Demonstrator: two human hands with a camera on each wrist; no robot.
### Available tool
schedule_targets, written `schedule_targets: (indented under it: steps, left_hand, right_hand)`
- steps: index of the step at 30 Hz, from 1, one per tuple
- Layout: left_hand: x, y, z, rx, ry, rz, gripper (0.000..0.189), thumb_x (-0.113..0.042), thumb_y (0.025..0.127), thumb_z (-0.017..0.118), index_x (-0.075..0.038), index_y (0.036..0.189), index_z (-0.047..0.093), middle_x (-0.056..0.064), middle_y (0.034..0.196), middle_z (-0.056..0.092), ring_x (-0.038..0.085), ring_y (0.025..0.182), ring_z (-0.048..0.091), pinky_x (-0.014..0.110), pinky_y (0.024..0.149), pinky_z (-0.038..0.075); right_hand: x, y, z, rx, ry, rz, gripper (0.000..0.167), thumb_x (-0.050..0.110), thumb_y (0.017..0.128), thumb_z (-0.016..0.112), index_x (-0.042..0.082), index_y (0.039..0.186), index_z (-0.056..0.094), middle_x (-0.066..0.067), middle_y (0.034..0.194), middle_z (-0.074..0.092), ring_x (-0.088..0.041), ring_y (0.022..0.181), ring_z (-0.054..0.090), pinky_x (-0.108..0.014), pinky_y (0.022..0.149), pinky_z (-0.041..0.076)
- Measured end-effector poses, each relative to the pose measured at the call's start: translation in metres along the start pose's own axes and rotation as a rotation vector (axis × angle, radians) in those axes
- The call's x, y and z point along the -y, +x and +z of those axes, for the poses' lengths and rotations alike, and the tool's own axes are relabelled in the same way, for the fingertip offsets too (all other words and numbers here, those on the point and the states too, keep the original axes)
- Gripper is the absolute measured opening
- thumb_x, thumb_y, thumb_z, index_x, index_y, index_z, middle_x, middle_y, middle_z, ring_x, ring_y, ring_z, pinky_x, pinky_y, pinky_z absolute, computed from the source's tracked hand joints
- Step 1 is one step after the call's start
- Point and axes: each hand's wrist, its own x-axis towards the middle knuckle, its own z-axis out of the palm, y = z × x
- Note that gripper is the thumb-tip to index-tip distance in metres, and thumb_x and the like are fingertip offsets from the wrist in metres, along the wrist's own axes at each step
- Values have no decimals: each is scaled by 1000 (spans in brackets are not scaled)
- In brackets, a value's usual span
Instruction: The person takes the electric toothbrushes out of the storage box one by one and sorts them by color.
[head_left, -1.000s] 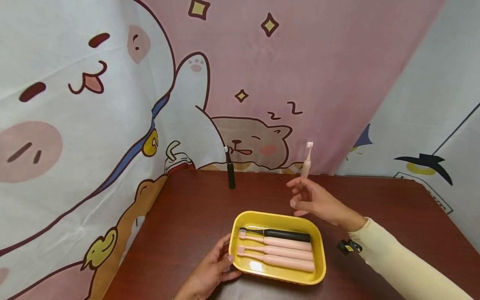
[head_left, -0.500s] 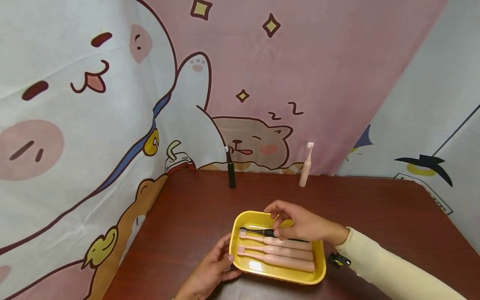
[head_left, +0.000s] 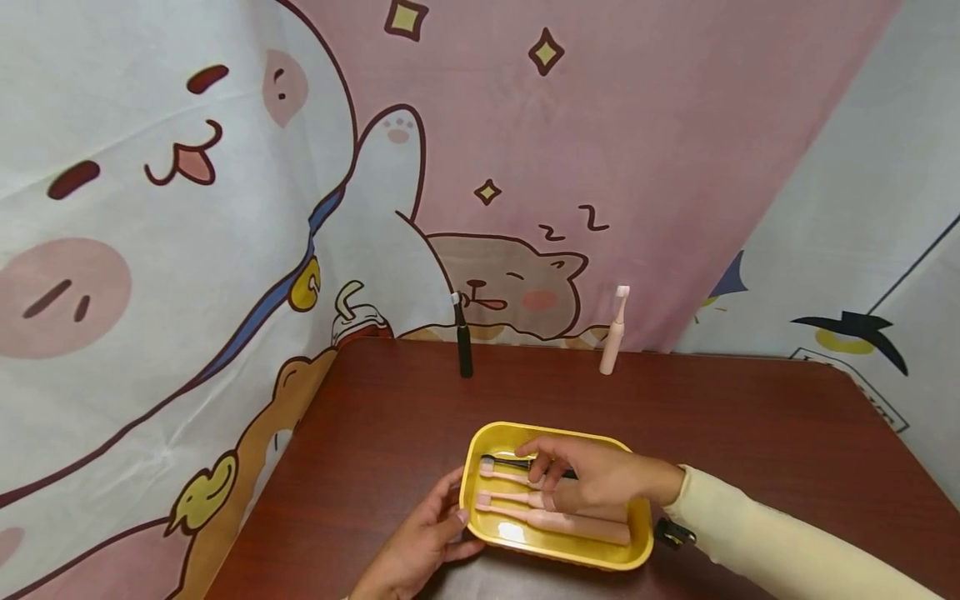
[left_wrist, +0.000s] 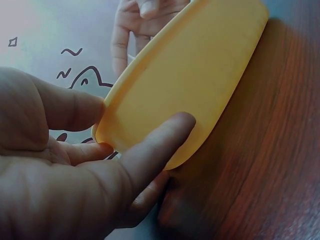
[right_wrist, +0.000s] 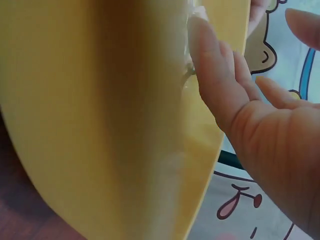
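In the head view, a yellow tray (head_left: 641, 537) holds a black electric toothbrush (head_left: 510, 461) and several pink ones, the nearest pink toothbrush (head_left: 577, 527) lying along the front wall. My left hand (head_left: 423, 533) grips the tray's left end; the left wrist view shows thumb and fingers at its rim and outer wall (left_wrist: 200, 65). Reaching over the back rim into the tray, my right hand (head_left: 588, 473) has its fingers loosely bent, with thumb and fingertips right at the middle pink toothbrushes. It covers parts of several handles.
A black toothbrush (head_left: 464, 350) and a pink toothbrush (head_left: 612, 346) stand upright near the back of the dark red table (head_left: 750, 417). Behind them hangs a cartoon-printed cloth (head_left: 637, 125). A small black device (head_left: 675, 532) is by the right sleeve.
My right hand has moved from beside the standing pink toothbrush, toward me and left, down into the tray over the lying toothbrushes. The left hand and tray have stayed put.
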Motion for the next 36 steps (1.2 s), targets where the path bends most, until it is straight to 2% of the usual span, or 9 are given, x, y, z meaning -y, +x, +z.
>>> schedule_targets:
  steps: [5, 10, 17, 25, 32, 36]
  left_hand:
    - [0, 1, 0, 4, -3, 2, 64, -8, 112, 46, -9, 168, 15, 32, 164, 28, 32, 133, 57, 54, 103, 56]
    - [0, 1, 0, 1, -10, 2, 64, -7, 113, 45, -9, 169, 15, 31, 165, 27, 33, 134, 56, 55, 103, 56]
    - [0, 1, 1, -3, -6, 6, 64, -7, 112, 46, -9, 168, 16, 32, 164, 28, 32, 133, 56, 54, 103, 56]
    - [0, 2, 1, -3, -2, 12, 63, -6, 112, 44, -9, 168, 16, 32, 165, 27, 33, 136, 53, 54, 103, 55]
    - [2, 2, 1, 3, -3, 7, 63, -7, 113, 44, -9, 168, 15, 31, 164, 28, 35, 137, 53, 55, 103, 55]
    - [2, 2, 0, -2, -4, 3, 63, -8, 113, 45, -10, 169, 15, 31, 164, 28, 36, 136, 53, 55, 103, 55]
  right_hand:
    - [-4, 0, 7, 43, 59, 40, 59, 9, 95, 74, 0, 149, 51, -19, 119, 66, -15, 99, 69, -26, 85, 58]
    - [-6, 0, 13, 59, 138, 85, 65, 5, 91, 74, -5, 150, 49, -20, 119, 64, -15, 94, 67, -22, 66, 57]
    - [-6, 3, 14, 75, 60, 107, 60, 7, 88, 76, 1, 144, 56, -11, 116, 71, -11, 95, 68, -21, 84, 55]
    - [-3, 5, 15, 114, -10, 155, 61, 15, 87, 80, 9, 145, 60, 0, 113, 74, -6, 94, 68, -21, 84, 55]
    - [-1, 4, 15, 184, 2, 167, 60, 14, 90, 79, 10, 146, 59, 2, 113, 75, -4, 95, 68, -20, 86, 55]
    - [4, 4, 14, 216, -67, 172, 61, 13, 91, 78, 13, 148, 58, 8, 114, 74, -1, 97, 67, -21, 88, 55]
